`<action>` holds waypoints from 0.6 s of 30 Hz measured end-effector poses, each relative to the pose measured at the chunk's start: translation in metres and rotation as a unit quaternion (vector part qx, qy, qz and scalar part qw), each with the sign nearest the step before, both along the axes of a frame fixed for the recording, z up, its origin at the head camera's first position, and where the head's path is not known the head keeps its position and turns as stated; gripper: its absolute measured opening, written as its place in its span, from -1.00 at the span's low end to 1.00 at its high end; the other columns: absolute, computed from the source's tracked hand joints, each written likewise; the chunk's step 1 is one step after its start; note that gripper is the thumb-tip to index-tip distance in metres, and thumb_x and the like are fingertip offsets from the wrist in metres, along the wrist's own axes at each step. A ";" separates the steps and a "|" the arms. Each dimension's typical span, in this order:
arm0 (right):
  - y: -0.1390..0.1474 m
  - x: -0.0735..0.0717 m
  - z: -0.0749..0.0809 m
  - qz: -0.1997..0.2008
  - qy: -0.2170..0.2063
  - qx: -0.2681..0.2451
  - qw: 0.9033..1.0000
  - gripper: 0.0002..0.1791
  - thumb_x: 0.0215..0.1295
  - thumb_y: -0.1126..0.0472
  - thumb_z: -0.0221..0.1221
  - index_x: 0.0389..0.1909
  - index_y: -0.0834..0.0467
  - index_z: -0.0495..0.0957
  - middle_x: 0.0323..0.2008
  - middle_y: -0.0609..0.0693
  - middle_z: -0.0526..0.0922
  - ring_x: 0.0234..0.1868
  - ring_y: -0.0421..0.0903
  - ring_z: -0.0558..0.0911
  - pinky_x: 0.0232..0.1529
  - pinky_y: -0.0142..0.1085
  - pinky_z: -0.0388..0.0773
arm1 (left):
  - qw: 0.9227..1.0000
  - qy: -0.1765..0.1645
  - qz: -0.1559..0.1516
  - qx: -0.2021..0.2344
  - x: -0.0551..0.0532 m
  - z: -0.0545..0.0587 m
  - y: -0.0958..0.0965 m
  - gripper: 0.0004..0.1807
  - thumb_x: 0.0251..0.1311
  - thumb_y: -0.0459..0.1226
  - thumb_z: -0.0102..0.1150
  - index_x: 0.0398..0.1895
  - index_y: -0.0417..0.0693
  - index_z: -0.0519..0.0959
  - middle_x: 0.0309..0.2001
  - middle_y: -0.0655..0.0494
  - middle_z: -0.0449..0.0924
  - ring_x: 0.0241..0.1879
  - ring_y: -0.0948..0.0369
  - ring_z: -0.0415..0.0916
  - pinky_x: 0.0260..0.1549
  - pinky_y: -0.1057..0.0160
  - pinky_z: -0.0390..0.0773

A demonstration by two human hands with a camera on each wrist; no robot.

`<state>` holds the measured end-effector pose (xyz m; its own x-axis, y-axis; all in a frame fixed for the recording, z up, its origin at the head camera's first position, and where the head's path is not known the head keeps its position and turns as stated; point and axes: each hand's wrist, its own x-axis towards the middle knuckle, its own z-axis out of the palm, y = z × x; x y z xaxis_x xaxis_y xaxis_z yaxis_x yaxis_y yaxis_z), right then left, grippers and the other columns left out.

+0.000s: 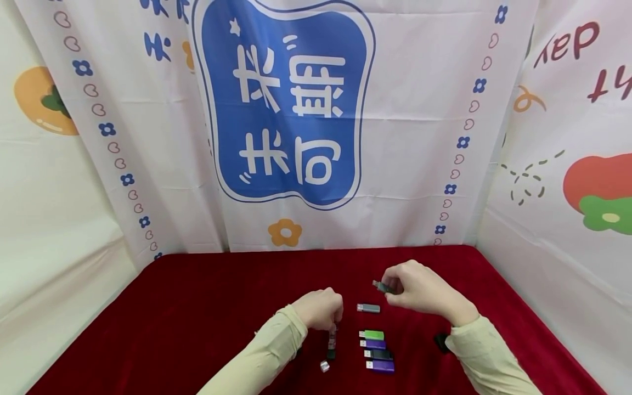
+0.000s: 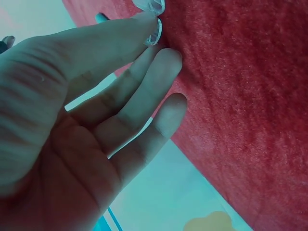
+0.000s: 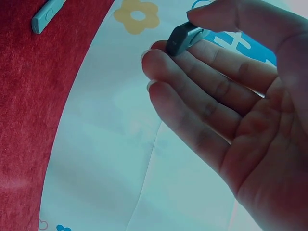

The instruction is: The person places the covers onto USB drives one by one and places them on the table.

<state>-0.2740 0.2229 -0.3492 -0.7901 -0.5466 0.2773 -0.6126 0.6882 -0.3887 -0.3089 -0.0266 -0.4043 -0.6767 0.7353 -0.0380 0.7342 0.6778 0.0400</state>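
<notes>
At 1 o'clock from the grey stick (image 1: 369, 308), right hand (image 1: 417, 286) pinches a dark USB stick (image 1: 381, 286), left hand (image 1: 318, 308) a clear piece (image 2: 154, 34); steady, parallel lowering advisable

USB sticks (image 1: 373, 344) lined up on cloth (image 1: 222, 307), loose piece (image 1: 324, 366) left (level with the frontmost), curtain (image 1: 410, 109) behind

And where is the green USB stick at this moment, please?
In the head view, the green USB stick lies on the red cloth, to the right of the left hand, between the grey stick and a purple one.
</notes>
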 end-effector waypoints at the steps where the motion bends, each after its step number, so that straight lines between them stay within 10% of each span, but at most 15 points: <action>1: 0.000 0.000 0.000 0.000 -0.001 0.000 1.000 -0.85 0.09 0.34 0.33 -0.42 0.01 0.64 -0.54 -0.26 0.53 -0.52 -0.27 0.51 -0.46 -0.35 0.54 | 1.000 0.006 -0.001 -0.007 0.000 0.000 0.001 -0.85 -0.12 -0.30 0.59 -0.47 0.06 0.76 -0.43 0.32 0.64 -0.45 0.41 0.54 -0.45 0.43 0.52; 13: -0.001 0.001 -0.001 0.005 0.006 -0.001 1.000 -0.82 0.06 0.36 0.32 -0.45 -0.02 0.63 -0.55 -0.27 0.52 -0.54 -0.31 0.50 -0.48 -0.35 0.53 | 0.995 0.065 -0.015 -0.080 0.005 0.000 0.012 -0.45 -0.04 -0.21 0.57 -0.87 0.09 0.32 -0.83 0.31 0.08 -0.72 0.38 0.00 -0.68 0.43 0.21; 18: -0.001 0.001 -0.001 0.005 0.003 0.002 1.000 -0.83 0.07 0.35 0.32 -0.45 -0.01 0.63 -0.55 -0.27 0.53 -0.54 -0.31 0.50 -0.48 -0.35 0.53 | 0.991 0.082 -0.017 -0.100 0.007 0.000 0.016 -0.53 0.00 -0.22 0.54 -0.82 0.09 0.40 -0.82 0.30 0.21 -0.74 0.40 0.14 -0.67 0.43 0.29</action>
<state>-0.2729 0.2218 -0.3501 -0.7827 -0.5557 0.2802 -0.6220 0.6830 -0.3830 -0.3020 -0.0105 -0.4044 -0.6603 0.7469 -0.0775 0.7428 0.6344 -0.2141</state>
